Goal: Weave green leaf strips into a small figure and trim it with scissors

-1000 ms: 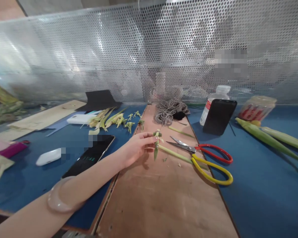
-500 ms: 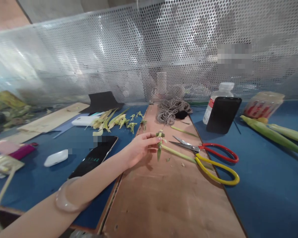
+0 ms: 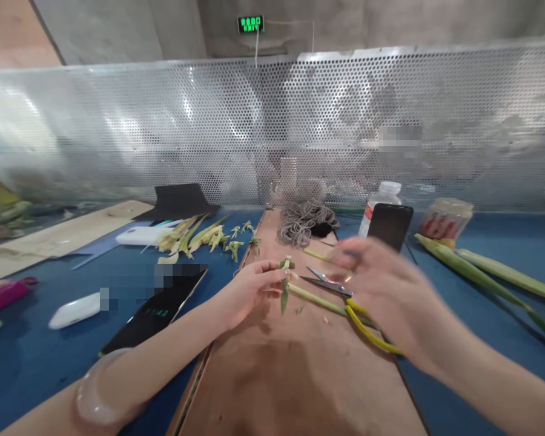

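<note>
My left hand (image 3: 254,287) pinches a small green leaf figure (image 3: 286,281) upright over the wooden board (image 3: 254,387). Blurred by motion, my right hand (image 3: 386,290) hangs above the scissors (image 3: 329,284), hiding their red handle; whether its fingers hold anything is unclear. The scissors' blades are parted and point left, and the yellow handle shows below the hand. A pale green stalk (image 3: 315,298) lies under them. Several small leaf figures (image 3: 234,249) stand on the blue table left of the board, beside cut leaf pieces (image 3: 186,236).
Grey cord (image 3: 304,223) is heaped at the board's far end. Behind my right hand are an upright phone (image 3: 390,225), a bottle (image 3: 388,194), a jar (image 3: 447,219) and long green leaves (image 3: 481,272). Another phone (image 3: 157,309) lies beside my left forearm. A perforated metal screen (image 3: 163,133) stands behind.
My right hand has come into view from the right, over the scissors. My left hand keeps its pinch on the leaf figure. The camera view has tilted up, bringing an exit sign into sight.
</note>
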Demonstrator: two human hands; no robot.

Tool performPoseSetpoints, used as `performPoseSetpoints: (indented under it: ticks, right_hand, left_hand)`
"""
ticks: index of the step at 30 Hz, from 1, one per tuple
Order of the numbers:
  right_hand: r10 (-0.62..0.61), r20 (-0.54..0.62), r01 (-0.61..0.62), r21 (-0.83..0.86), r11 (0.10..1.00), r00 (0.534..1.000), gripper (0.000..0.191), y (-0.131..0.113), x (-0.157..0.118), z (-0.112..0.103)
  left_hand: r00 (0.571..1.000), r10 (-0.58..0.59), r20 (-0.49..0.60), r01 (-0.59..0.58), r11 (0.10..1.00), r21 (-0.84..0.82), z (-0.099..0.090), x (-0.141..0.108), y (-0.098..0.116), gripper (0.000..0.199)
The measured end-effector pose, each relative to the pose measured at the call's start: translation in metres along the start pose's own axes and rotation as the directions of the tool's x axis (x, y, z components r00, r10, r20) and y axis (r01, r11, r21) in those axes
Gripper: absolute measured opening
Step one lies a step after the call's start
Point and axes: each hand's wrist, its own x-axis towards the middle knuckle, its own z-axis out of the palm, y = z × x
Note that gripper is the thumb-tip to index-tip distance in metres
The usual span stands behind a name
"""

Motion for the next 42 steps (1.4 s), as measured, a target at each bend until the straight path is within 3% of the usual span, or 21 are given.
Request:
performPoseSetpoints:
  ticks: [4,8,13,35,39,42]
  right_hand:
    - [0.161,0.149,-0.196,0.262,0.945,0.976,0.030,0.028,0.004,0.000]
    - [0.166,0.195,-0.227,0.351,0.909,0.967,0.033,0.044,0.001,-0.002]
    - [0.219,0.187,-0.269,0.310,0.912,0.958,0.033,0.046,-0.004,-0.005]
    - [0.233,0.230,-0.289,0.252,0.923,0.945,0.033,0.044,-0.011,0.000]
    - [0.236,0.228,-0.282,0.198,0.939,0.945,0.027,0.043,-0.010,0.002]
    - [0.191,0.155,-0.203,0.063,0.977,0.969,0.017,0.040,-0.008,0.002]
  left_hand:
    - [0.999,-0.010,-0.031,0.010,1.000,0.007,0.000,0.000,-0.003,0.019]
    - [1.000,-0.005,-0.028,0.006,0.999,0.043,-0.001,0.000,-0.003,0.019]
    - [1.000,0.009,-0.017,-0.008,0.997,0.072,-0.002,0.000,0.000,0.015]
    - [0.999,0.035,-0.015,-0.034,0.995,0.092,-0.006,0.002,-0.001,0.015]
    - [0.999,0.036,-0.018,-0.034,0.996,0.088,-0.006,0.002,-0.001,0.015]
    - [0.999,0.026,-0.030,-0.024,0.996,0.085,-0.006,0.002,-0.001,0.014]
